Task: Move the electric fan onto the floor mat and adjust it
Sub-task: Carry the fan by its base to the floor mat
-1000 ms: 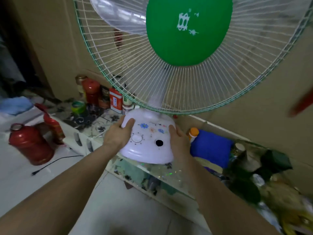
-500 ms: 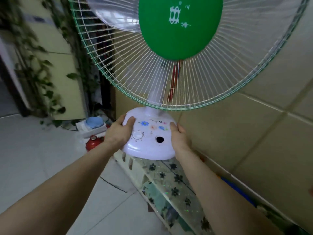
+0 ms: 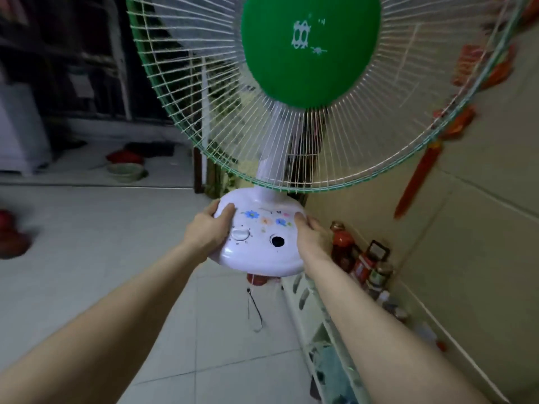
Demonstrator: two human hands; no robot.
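1. Head view looks down two bare forearms that reach forward, roughly parallel, to an electric fan [image 3: 264, 237] held up in the air in front of the person.
2. Gripping the left side of the fan's white base is the left hand [image 3: 207, 232], thumb lying on top near the white dial [image 3: 240, 234] and the other fingers wrapped out of sight under the rim.
3. On the opposite side the right hand [image 3: 312, 239] is clamped the same way, thumb on the upper surface beside the flower decals, fingers hidden beneath.
4. Between the two thumbs sit the dial and a round black hole [image 3: 277, 241] (whether a knob belongs there cannot be told).
5. From the base a white neck rises to the wire grille [image 3: 186, 91], whose green-edged rim fills the top of the view; a green centre disc [image 3: 310, 48] sits in its middle.
6. Clear of the pale tiled floor [image 3: 96, 237], the base hangs above it, with a thin dark cord [image 3: 254, 312] dangling below.
7. Left of the arms the floor is broad and open, with bowls [image 3: 125, 167] lying far back.
8. To the right, room is tight: a low shelf [image 3: 326, 325] runs along the tan wall [image 3: 466, 258], with red bottles and jars [image 3: 360, 262] crowded just beside the right wrist, and a red hanging ornament [image 3: 420, 176] near the grille's right edge.
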